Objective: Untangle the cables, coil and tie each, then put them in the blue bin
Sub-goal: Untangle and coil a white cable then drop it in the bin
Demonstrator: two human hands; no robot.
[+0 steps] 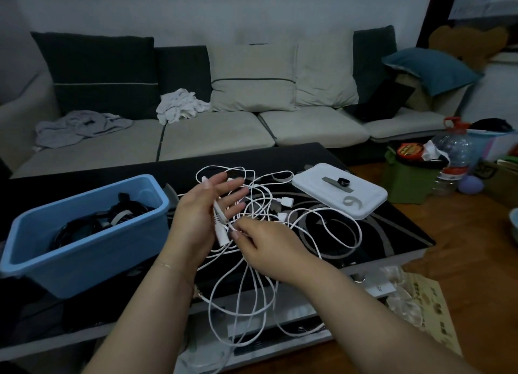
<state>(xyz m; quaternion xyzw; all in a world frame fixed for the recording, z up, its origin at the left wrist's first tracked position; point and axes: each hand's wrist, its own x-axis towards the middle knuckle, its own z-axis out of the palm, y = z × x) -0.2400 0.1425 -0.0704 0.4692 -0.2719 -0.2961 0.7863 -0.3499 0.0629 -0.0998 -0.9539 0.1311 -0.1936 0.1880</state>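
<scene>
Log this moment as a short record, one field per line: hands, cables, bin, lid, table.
left hand: left hand open, fingers spread, white plugs lying across its palm
right hand: right hand pinches a strand of the white cables close to the plugs
cables: white ones tangled in loose loops on the table, some hanging over its near edge
bin: blue bin at the left of the table, dark coiled cables already inside
lid: white lid at the right, small ties lying on it
table: black table
</scene>
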